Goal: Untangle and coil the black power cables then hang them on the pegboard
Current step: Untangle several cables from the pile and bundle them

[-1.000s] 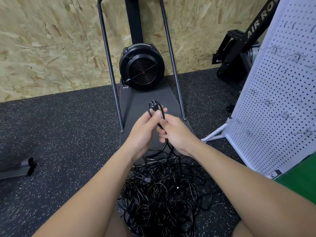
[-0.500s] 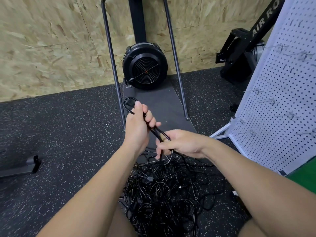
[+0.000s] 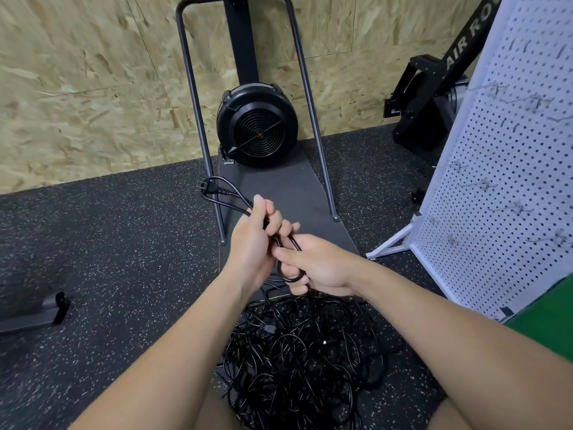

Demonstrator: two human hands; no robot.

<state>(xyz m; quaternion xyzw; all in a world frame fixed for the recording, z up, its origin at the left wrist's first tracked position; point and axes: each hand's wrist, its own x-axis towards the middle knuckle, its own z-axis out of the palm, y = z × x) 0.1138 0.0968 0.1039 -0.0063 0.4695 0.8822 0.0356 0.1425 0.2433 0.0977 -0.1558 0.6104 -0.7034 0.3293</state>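
Here, black cable [image 3: 231, 198] loops between both hands, plug [image 3: 208, 188] out.

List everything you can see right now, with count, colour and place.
held cable: one, black, plug end looped left of the hands
cable pile: one tangle, black, floor below the hands
pegboard: one, white, right, metal hooks, nothing hung
fan machine: one, black, centre back on a grey base
rowing machine: one, black, back right
wall: tan chipboard, behind
floor: black speckled rubber
left hand: grips the held cable
right hand: grips a loop of it
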